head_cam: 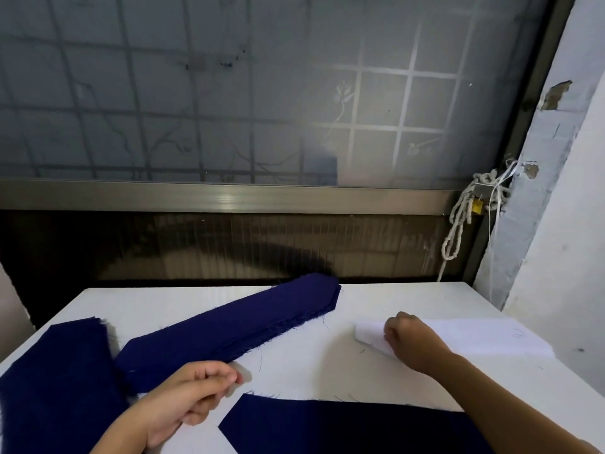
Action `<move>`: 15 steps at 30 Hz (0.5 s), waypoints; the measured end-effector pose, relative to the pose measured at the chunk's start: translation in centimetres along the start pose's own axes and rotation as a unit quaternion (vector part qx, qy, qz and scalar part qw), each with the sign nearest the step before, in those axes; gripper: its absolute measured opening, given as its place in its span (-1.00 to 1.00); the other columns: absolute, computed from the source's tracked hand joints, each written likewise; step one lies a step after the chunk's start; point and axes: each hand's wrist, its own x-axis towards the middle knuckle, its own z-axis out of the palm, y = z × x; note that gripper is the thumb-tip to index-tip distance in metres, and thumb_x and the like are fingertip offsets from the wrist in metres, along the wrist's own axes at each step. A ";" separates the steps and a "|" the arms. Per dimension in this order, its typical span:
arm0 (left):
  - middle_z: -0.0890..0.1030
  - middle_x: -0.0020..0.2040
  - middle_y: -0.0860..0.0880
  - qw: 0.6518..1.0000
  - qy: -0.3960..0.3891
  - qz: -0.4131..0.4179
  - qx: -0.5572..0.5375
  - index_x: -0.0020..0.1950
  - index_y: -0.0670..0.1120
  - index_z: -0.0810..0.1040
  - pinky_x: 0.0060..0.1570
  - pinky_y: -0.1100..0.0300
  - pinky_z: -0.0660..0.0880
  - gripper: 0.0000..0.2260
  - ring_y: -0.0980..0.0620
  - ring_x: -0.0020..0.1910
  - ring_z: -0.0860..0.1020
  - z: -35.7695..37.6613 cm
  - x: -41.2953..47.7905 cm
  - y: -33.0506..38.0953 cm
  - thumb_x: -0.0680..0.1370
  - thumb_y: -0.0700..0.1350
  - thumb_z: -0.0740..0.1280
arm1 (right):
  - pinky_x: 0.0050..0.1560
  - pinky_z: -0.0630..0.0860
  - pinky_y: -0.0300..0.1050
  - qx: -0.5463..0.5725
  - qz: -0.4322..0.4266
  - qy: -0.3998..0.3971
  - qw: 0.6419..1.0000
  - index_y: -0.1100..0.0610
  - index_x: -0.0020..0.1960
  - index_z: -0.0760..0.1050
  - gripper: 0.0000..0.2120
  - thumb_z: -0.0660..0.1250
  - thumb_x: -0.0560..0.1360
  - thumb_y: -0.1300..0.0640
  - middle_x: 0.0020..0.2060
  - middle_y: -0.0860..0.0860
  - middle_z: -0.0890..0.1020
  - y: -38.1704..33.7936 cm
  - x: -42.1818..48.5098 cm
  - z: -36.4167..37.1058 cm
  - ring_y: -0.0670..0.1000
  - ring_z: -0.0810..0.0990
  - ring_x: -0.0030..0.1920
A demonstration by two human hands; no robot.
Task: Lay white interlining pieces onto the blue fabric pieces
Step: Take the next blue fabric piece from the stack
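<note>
1. The fingers point(391, 335) of our right hand point(412, 340) curl onto the near end of the white interlining point(484, 337), centre right, and seem to be peeling off one piece.
2. Our left hand point(190, 398) has its fingers bent with the thumb against the forefinger. We cannot tell if it pinches anything.
3. A single blue piece point(343, 427) lies flat and bare at bottom centre, likely awaiting interlining. The long blue stack point(245, 326) and the left blue pile point(55, 371) sit aside as supply.
4. Our right forearm reaches in from the lower right across the counter point(327, 365).
</note>
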 end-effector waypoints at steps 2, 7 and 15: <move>0.51 -0.22 -0.02 1.000 0.000 0.001 0.003 0.14 -0.11 0.67 -0.43 0.19 0.08 -0.77 0.10 -0.40 0.24 -0.1 0.1 -0.1 0.56 -0.02 0.40 | 0.03 0.42 -0.17 -0.040 0.003 -0.005 0.999 0.19 0.08 0.51 -0.81 0.17 0.58 0.15 0.06 0.10 0.54 -0.7 0.8 0.7 0.07 0.50 0.05; 0.52 -0.22 -0.05 1.000 -0.005 0.000 0.003 0.10 -0.11 0.68 -0.47 0.23 0.13 -0.79 0.10 -0.41 0.26 0.0 0.4 -0.1 0.56 -0.03 0.40 | 0.22 0.42 -0.14 -0.134 -0.010 -0.048 0.990 0.21 0.26 0.44 -0.71 0.25 0.55 0.20 0.21 0.12 0.51 -1.5 2.0 1.6 0.08 0.50 0.19; 0.49 -0.28 -0.09 0.998 0.051 0.001 0.021 -0.05 -0.09 0.71 -0.46 0.20 0.08 -0.86 0.08 -0.44 0.26 0.9 0.4 0.1 0.60 -0.10 0.37 | 0.03 0.45 -0.18 -0.035 0.071 0.000 0.997 0.18 0.01 0.52 -0.82 0.18 0.55 0.13 -0.02 0.09 0.59 0.2 1.8 1.7 0.06 0.56 0.00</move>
